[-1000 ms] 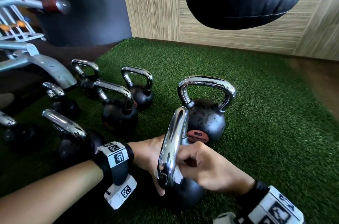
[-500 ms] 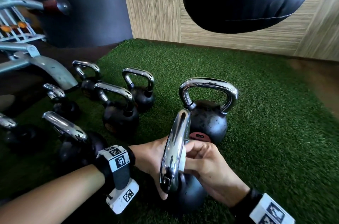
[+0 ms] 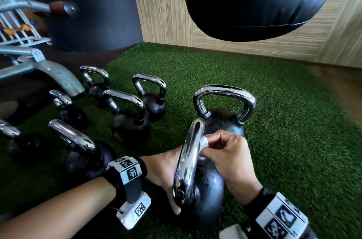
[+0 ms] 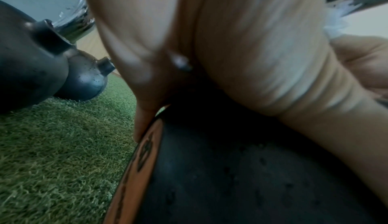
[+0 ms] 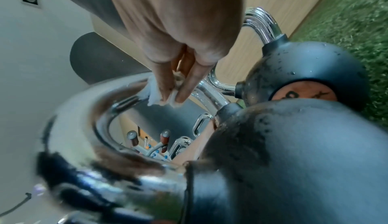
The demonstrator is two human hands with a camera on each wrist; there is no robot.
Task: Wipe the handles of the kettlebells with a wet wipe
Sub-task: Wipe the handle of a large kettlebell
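Pinching a white wet wipe (image 3: 203,142) against the chrome handle (image 3: 189,162), the right hand (image 3: 225,157) keeps a narrow grip. Across that handle, the left hand (image 3: 164,172) presses flat on the nearest kettlebell (image 3: 207,189). Beyond the grip stands another kettlebell (image 3: 225,121) on green turf (image 3: 284,140).

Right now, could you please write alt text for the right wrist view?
The right hand pinches a white wet wipe against the chrome handle of the nearest black kettlebell. A second kettlebell stands behind on green turf.
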